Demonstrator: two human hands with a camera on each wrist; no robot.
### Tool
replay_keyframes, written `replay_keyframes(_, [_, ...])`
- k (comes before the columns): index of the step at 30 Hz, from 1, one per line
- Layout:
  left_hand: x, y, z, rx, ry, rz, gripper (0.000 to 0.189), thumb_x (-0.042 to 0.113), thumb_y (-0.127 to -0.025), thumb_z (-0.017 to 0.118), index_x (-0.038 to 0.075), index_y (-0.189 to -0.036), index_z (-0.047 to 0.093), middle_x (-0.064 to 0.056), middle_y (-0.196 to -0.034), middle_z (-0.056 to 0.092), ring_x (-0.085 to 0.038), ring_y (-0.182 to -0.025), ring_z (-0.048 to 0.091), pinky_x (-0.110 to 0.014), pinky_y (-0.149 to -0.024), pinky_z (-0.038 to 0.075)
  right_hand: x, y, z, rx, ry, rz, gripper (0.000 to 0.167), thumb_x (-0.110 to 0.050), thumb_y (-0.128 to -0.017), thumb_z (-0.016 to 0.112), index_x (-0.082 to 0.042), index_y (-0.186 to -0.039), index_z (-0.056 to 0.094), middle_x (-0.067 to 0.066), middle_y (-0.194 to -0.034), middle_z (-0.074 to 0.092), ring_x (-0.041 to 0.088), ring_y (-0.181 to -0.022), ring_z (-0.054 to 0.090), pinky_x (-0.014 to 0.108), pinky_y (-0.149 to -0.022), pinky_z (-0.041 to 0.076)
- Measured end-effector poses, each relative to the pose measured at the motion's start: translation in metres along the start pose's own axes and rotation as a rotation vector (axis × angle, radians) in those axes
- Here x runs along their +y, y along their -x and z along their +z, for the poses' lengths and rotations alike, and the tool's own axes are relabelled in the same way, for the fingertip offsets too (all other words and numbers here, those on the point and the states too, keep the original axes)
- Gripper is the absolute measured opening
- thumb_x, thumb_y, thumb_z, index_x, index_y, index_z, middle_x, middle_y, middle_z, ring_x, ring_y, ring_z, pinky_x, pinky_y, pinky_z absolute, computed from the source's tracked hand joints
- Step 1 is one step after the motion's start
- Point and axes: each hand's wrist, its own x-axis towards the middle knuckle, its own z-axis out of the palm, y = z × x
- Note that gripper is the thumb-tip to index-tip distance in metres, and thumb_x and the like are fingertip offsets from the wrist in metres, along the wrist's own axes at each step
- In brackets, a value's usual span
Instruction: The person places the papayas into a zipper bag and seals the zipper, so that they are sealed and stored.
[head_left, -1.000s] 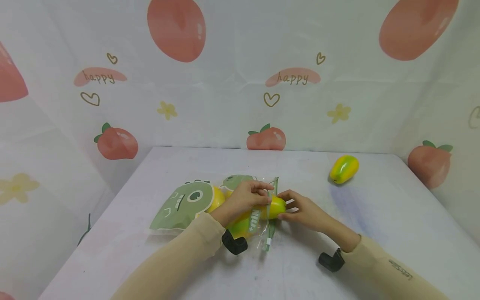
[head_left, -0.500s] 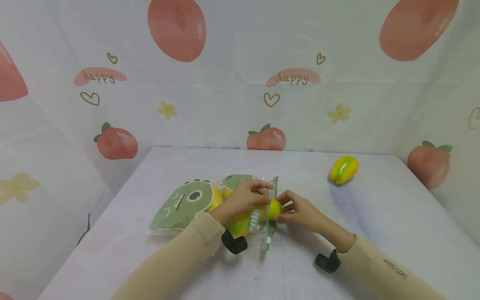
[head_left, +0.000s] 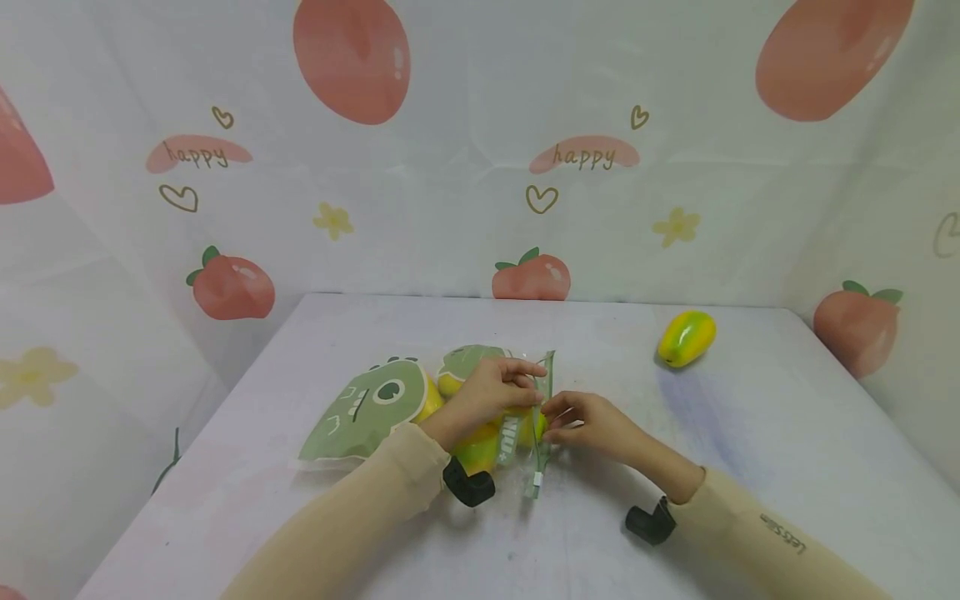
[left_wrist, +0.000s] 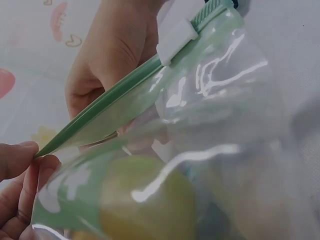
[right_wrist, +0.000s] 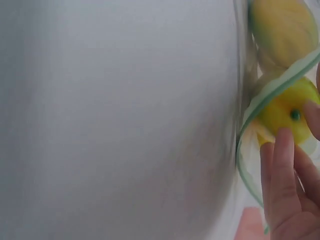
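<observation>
A clear slider zip bag (head_left: 360, 417) with a green dinosaur print lies on the table, filled with yellow-green papayas. My left hand (head_left: 487, 393) pinches the green rim of its mouth between thumb and fingers, holding the mouth apart. In the left wrist view the white slider (left_wrist: 177, 42) sits toward one end of the zip. My right hand (head_left: 596, 425) is at the opening, fairly straight fingertips against the end of a papaya (right_wrist: 285, 112), which is inside the mouth. The papaya's far end is hidden by my left hand and the bag.
Another papaya (head_left: 687, 339) lies alone at the back right of the white table (head_left: 765, 417). A cloth backdrop with printed peaches (head_left: 531, 275) rises behind the table. A thin dark cord (head_left: 168, 462) shows at the left edge.
My right hand has moved left, pushing the papaya deeper into the bag, so much less of it sticks out. My left hand keeps its pinch on the rim.
</observation>
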Motion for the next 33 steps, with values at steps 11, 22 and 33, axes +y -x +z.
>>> replay_keyframes(11, [0.000,-0.002,0.001,0.005,-0.008,-0.016,0.036,0.009,-0.087,0.070,0.002,-0.121,0.064,-0.002,-0.085,0.064,-0.011,-0.076,0.060,-0.024,-0.078,0.055,-0.002,-0.001,0.000,-0.058,-0.003,-0.035,0.031,-0.017,-0.085,0.074,0.001,-0.108,0.064,0.008,-0.098,0.070,0.018,-0.094,0.066,0.025,-0.080,0.052])
replay_keyframes(22, [-0.003,-0.001,0.002,0.008,-0.042,-0.043,0.035,0.011,-0.086,0.071,0.004,-0.120,0.065,-0.002,-0.086,0.064,-0.013,-0.078,0.059,-0.023,-0.078,0.053,0.001,0.005,-0.006,-0.038,0.026,-0.037,0.036,-0.017,-0.086,0.073,0.002,-0.115,0.064,0.010,-0.101,0.070,0.019,-0.094,0.067,0.022,-0.081,0.051])
replay_keyframes(33, [-0.001,0.000,0.003,0.023,-0.063,-0.052,0.034,0.012,-0.087,0.071,0.005,-0.120,0.066,-0.002,-0.087,0.063,-0.012,-0.078,0.058,-0.021,-0.076,0.052,-0.001,0.013,-0.022,0.021,-0.015,-0.019,0.038,-0.013,-0.088,0.070,0.003,-0.121,0.061,0.018,-0.112,0.066,0.029,-0.102,0.066,0.032,-0.084,0.055])
